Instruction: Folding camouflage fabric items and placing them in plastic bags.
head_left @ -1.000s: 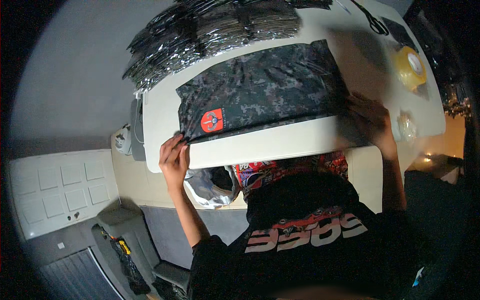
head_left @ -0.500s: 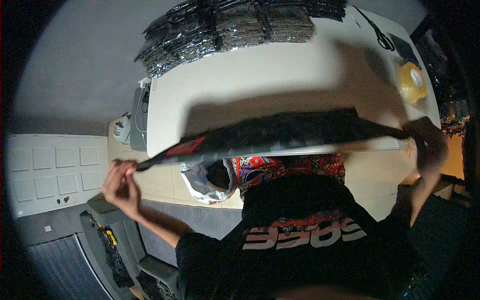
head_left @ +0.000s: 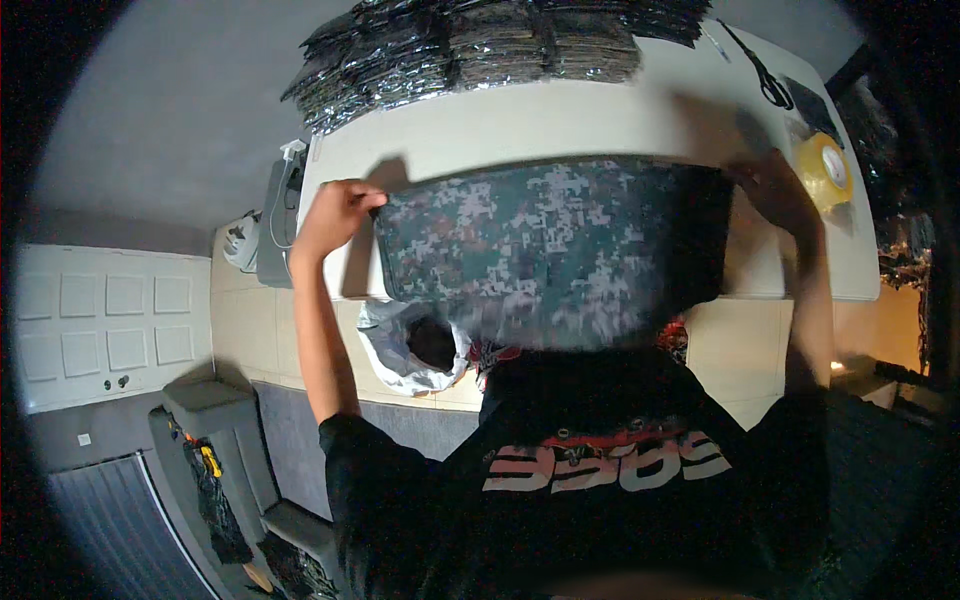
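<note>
A piece of pixel-pattern camouflage cloth [head_left: 555, 240] in grey, green and pinkish tones hangs spread out between my hands. Its lower part drops past the table's near edge and is blurred by motion. My left hand [head_left: 342, 212] pinches the upper left corner between thumb and fingers. At the upper right corner, in deep shadow, my right hand [head_left: 778, 195] grips the cloth. Both hands are over the near part of the white table [head_left: 420, 135].
Stacked shiny black plastic packets [head_left: 470, 50] line the table's far side. Black-handled scissors [head_left: 768, 85] and a yellowish roll of tape [head_left: 825, 170] lie at the far right. Below the near edge stands an open white bag [head_left: 385, 360]. A grey sofa [head_left: 225, 430] is at left.
Both hands have moved forward and closer together. The cloth, formerly a narrow dark band stretched between them with a red patch showing, now hangs open with its camouflage face visible.
</note>
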`<action>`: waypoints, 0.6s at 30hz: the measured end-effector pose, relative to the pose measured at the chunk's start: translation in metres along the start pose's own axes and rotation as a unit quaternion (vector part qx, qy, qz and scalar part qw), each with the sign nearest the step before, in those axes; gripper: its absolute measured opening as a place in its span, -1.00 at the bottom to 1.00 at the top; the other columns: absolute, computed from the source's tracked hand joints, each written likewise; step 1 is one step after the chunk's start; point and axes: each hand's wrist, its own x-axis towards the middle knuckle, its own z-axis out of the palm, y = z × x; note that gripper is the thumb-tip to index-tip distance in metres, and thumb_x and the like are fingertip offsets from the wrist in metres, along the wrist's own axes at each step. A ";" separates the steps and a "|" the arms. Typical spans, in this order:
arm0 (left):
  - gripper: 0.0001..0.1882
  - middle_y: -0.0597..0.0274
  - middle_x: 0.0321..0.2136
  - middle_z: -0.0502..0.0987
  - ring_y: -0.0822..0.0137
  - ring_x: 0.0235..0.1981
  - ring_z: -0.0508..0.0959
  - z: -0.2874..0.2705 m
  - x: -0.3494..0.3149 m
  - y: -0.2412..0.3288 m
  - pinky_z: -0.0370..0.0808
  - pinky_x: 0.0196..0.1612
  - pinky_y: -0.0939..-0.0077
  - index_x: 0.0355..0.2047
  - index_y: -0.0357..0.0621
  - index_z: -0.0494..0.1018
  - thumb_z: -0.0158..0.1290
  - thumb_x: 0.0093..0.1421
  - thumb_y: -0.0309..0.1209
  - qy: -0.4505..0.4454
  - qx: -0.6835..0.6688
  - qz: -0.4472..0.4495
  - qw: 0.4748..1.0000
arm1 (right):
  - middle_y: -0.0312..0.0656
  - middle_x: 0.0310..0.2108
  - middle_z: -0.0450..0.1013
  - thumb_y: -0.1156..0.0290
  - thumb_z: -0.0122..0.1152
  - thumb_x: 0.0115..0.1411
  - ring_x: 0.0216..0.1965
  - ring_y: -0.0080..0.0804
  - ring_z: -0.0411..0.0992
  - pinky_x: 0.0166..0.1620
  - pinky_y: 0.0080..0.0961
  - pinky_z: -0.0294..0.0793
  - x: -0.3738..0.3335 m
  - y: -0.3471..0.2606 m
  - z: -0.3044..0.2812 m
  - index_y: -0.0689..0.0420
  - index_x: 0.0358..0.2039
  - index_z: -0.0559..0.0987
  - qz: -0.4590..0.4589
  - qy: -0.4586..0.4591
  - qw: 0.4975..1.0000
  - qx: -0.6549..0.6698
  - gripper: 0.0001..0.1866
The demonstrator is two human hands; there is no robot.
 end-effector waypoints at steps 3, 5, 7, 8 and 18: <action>-0.80 -0.04 -0.35 0.70 0.25 -0.36 0.69 0.030 0.031 -0.026 0.55 -0.24 0.35 -0.24 -0.34 0.67 0.27 0.27 -0.40 0.022 -0.080 0.005 0.997 | -0.08 -0.08 0.61 0.33 0.19 0.33 -0.02 -0.08 0.53 0.18 -0.21 0.46 0.042 0.025 0.034 0.11 -0.11 0.70 -0.097 0.035 0.985 -0.141 -0.77; -0.82 -0.03 -0.36 0.71 0.28 -0.37 0.67 0.035 0.047 -0.042 0.56 -0.25 0.37 -0.25 -0.35 0.67 0.27 0.26 -0.43 0.032 -0.055 0.017 0.998 | -0.07 -0.11 0.63 0.36 0.16 0.31 -0.05 -0.03 0.55 0.18 -0.17 0.47 0.062 0.035 0.043 0.12 -0.11 0.69 -0.177 0.073 0.971 -0.145 -0.76; -0.80 -0.04 -0.37 0.70 0.26 -0.39 0.66 0.037 0.059 -0.053 0.55 -0.24 0.39 -0.26 -0.34 0.67 0.28 0.26 -0.40 0.077 -0.086 0.009 0.993 | -0.07 -0.12 0.63 0.36 0.17 0.30 -0.06 -0.01 0.56 0.16 -0.15 0.48 0.071 0.039 0.047 0.12 -0.11 0.69 -0.203 0.064 0.967 -0.141 -0.76; -0.79 -0.03 -0.40 0.67 0.24 -0.46 0.60 0.037 0.064 -0.057 0.51 -0.31 0.38 -0.28 -0.33 0.67 0.29 0.26 -0.37 0.100 -0.052 0.047 0.993 | -0.05 -0.13 0.63 0.34 0.17 0.30 -0.05 0.02 0.55 0.15 -0.11 0.48 0.075 0.038 0.047 0.13 -0.11 0.68 -0.140 0.057 0.982 -0.112 -0.75; -0.82 0.02 -0.41 0.64 0.16 -0.49 0.54 0.026 0.093 -0.055 0.45 -0.36 0.34 -0.25 -0.22 0.70 0.27 0.27 -0.36 0.158 0.038 0.129 0.978 | 0.01 -0.10 0.58 0.40 0.17 0.27 -0.05 0.12 0.54 0.08 -0.03 0.52 0.108 0.052 0.051 0.12 -0.09 0.64 -0.132 0.105 0.980 -0.104 -0.77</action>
